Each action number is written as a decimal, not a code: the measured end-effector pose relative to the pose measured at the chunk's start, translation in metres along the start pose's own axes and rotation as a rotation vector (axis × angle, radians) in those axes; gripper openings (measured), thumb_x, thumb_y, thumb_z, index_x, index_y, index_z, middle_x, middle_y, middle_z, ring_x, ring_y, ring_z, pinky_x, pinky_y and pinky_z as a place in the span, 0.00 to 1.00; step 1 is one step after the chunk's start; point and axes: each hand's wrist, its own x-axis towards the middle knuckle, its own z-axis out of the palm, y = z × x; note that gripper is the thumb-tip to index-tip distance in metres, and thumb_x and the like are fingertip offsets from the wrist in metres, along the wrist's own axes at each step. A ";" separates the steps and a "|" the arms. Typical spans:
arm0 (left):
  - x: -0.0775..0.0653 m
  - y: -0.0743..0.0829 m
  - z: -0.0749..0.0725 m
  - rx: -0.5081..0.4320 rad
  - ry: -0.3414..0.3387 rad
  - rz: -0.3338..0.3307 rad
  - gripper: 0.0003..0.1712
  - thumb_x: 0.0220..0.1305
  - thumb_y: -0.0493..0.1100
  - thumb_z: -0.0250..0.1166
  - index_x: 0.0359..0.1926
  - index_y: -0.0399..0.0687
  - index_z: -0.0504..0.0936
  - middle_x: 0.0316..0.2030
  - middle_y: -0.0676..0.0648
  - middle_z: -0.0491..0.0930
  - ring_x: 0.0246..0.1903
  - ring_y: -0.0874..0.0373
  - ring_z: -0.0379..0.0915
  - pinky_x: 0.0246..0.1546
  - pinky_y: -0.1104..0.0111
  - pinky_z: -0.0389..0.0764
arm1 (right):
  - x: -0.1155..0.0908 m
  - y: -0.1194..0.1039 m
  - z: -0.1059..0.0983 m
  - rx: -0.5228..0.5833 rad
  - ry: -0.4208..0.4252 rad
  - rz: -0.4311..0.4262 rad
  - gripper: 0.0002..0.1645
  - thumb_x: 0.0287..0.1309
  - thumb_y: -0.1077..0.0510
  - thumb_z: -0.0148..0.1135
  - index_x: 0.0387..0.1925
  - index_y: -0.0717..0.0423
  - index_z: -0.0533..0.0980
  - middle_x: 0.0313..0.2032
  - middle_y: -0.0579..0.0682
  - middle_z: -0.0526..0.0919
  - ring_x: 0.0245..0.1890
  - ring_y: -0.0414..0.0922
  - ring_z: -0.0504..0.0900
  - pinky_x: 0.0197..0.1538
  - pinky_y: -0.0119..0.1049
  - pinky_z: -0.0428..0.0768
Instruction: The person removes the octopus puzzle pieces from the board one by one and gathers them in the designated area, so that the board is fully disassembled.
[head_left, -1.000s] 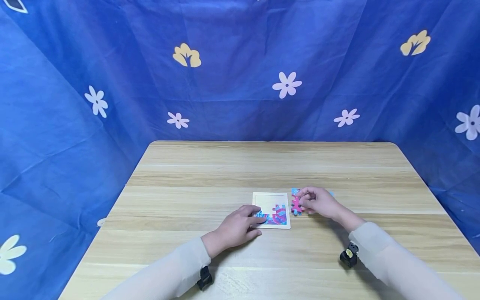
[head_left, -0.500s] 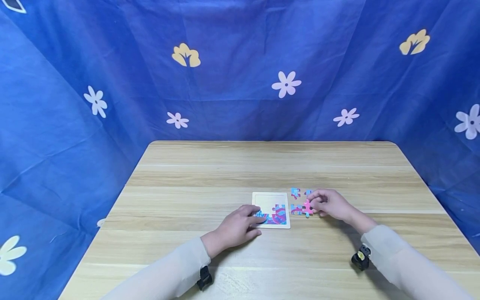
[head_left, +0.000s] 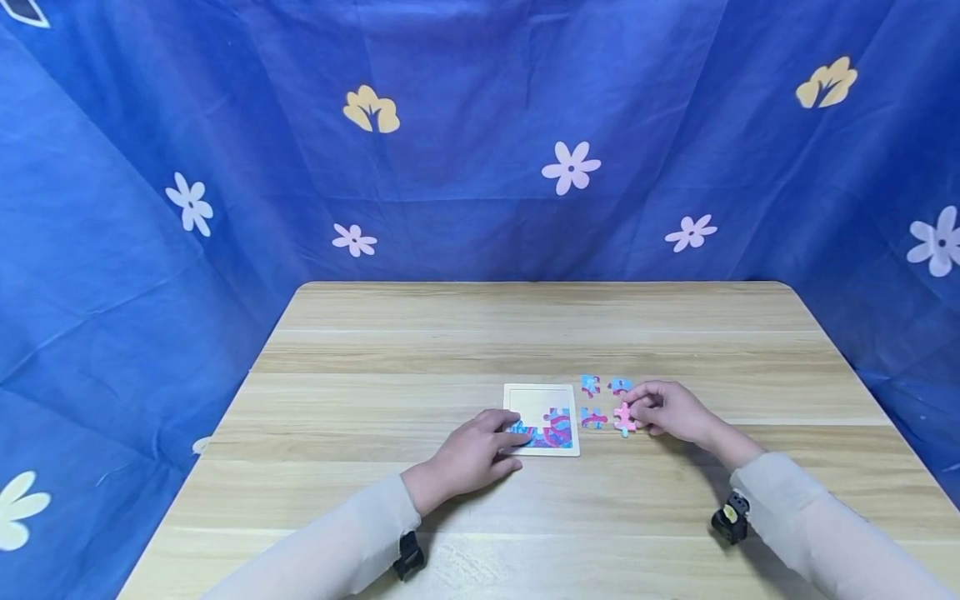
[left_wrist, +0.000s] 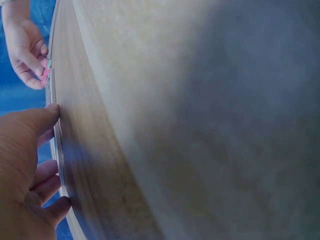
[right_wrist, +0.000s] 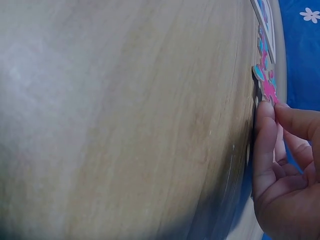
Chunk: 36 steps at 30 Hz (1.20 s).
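Note:
A small square puzzle tray (head_left: 538, 387) with a pale rim lies near the middle of the table, its lower part filled with blue and purple-pink jigsaw pieces (head_left: 557, 435). My left hand (head_left: 467, 454) rests on the tray's left side, index and middle fingers stretched over it. To the right of the tray, my right hand (head_left: 672, 414) pinches a pink jigsaw piece (head_left: 624, 419) between thumb and fingertips. The right wrist view has this pink piece (right_wrist: 270, 89) close over the tabletop, its far end overlapping another piece.
Between tray and right hand lies a loose blue-and-pink piece (head_left: 593, 418). Two more loose pieces lie farther back, one blue piece (head_left: 590, 384) and one partly blue piece (head_left: 619, 386) by the right fingertips. A blue flowered cloth (head_left: 465, 167) hangs behind the wooden table (head_left: 420, 333).
My right hand has moved right, away from the tray, with the pink piece, uncovering the loose pieces it had passed over. My left hand has stayed on the tray.

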 end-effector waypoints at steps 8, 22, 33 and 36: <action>0.000 0.000 0.001 0.001 -0.001 -0.003 0.22 0.61 0.53 0.65 0.55 0.54 0.82 0.58 0.43 0.73 0.60 0.49 0.66 0.60 0.59 0.69 | 0.000 0.001 -0.001 -0.017 0.012 0.005 0.11 0.60 0.64 0.62 0.44 0.64 0.78 0.32 0.51 0.80 0.31 0.45 0.80 0.31 0.39 0.83; 0.000 0.001 0.001 0.010 0.010 0.010 0.22 0.61 0.53 0.66 0.55 0.53 0.82 0.57 0.43 0.73 0.59 0.49 0.67 0.58 0.60 0.70 | 0.000 0.000 0.001 -0.026 0.037 0.031 0.11 0.60 0.63 0.62 0.44 0.64 0.77 0.32 0.51 0.79 0.30 0.45 0.80 0.32 0.39 0.83; 0.001 0.001 -0.001 0.003 0.029 0.023 0.22 0.59 0.52 0.68 0.53 0.51 0.83 0.56 0.41 0.74 0.57 0.48 0.68 0.57 0.59 0.71 | 0.002 -0.005 0.003 -0.058 0.046 0.017 0.13 0.60 0.63 0.62 0.46 0.63 0.78 0.34 0.51 0.80 0.32 0.45 0.81 0.33 0.38 0.83; 0.002 0.003 -0.002 0.011 0.022 0.010 0.22 0.58 0.53 0.68 0.53 0.51 0.83 0.56 0.41 0.74 0.57 0.48 0.68 0.58 0.58 0.70 | 0.005 -0.007 0.006 -0.061 0.042 -0.004 0.12 0.60 0.63 0.61 0.45 0.63 0.78 0.34 0.51 0.80 0.32 0.45 0.80 0.33 0.38 0.83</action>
